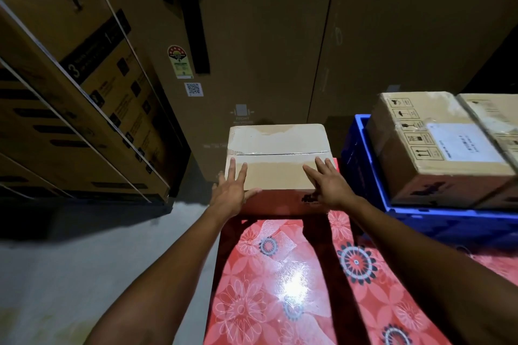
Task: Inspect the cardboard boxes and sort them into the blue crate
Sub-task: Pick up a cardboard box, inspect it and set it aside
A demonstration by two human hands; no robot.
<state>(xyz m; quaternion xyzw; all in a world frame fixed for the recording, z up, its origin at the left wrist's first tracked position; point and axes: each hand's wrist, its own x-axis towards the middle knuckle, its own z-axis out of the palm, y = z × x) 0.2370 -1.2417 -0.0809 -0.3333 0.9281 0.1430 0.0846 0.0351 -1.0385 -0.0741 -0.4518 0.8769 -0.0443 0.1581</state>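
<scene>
Obs., head view, positions given relative to the taped box

- Table (280, 274): red floral cover, lamp glare on it, lies in front of the taped box and carries it at the far end
- Left hand (228, 190): on the near left corner of the taped box. 4 fingers straight and flat on the top face, thumb laid along the near top edge. Nothing clasped, hand flat and open
- Right hand (329, 183): on the near right corner of the taped box, fingers spread and straight, palm down on the top. Also flat and open, no clasp
- Taped box (276, 143): plain cardboard, 1 tape seam running left to right across the top, dark print on the near face. Resting on the table, not lifted as far as can be seen
- Blue crate (361, 159): just right of the taped box, side wall close to it; contact cannot be told
- Labelled box (437, 148): right of the taped box, inside the crate, white label and handling symbols on top
- Second box (493, 117): further right of the taped box, touching the labelled one, cut by the frame edge
- Strapped cartons (70, 92): stacked left of the taped box
- Tall cartons (266, 36): upright behind the taped box, QR sticker (193, 89) up and left of it
</scene>
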